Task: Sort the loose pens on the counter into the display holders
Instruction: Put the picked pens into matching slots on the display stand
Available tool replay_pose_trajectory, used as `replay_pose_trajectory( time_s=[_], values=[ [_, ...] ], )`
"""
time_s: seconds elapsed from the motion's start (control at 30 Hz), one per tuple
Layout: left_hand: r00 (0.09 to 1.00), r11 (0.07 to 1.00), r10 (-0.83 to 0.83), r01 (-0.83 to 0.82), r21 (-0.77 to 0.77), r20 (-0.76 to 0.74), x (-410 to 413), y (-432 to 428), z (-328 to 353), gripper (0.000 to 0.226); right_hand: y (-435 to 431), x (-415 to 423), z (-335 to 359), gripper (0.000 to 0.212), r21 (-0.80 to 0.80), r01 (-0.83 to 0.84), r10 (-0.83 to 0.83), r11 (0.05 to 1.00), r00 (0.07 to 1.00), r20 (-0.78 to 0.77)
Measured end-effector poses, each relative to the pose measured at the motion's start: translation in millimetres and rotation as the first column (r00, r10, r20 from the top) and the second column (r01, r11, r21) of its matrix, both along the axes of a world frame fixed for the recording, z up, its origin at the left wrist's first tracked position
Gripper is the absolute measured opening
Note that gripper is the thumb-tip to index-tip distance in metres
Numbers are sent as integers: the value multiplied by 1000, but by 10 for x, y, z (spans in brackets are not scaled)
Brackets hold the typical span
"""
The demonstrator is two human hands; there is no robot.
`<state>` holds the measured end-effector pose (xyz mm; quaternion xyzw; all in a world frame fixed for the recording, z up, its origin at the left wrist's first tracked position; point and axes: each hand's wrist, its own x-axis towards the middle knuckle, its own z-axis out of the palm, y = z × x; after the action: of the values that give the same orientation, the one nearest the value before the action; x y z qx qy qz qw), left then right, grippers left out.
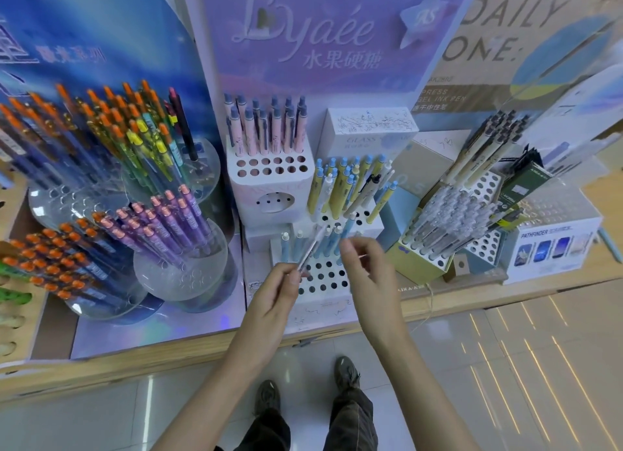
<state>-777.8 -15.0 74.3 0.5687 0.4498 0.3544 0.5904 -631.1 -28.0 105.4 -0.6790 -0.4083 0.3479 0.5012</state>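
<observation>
Left hand pinched closed on a slim clear plastic pen, held slanted above the white perforated display holder at counter front. Right hand loosely curled, fingertips near pen's upper end; grip not discernible through blur. Pale blue pens upright in holder's rear row.

Empty holes in the front holder; blue pens crowd behind.

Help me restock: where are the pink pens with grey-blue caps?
Head view, centre: the pink pens stand in the tall white holder, behind the yellow pens.
</observation>
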Motion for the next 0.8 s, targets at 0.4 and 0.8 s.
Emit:
replay_pose_trajectory(
  time_s=[0.4,0.8],
  values=[
    [943,954,-183,238,180,-278,768,34,188,33,-321,720,206,21,105,214,-216,971,976,7],
    [905,876,-118,289,386,-409,1771,371,372,40,-430,1689,-108,25,110,417,-430,902,852,299]
  ],
)
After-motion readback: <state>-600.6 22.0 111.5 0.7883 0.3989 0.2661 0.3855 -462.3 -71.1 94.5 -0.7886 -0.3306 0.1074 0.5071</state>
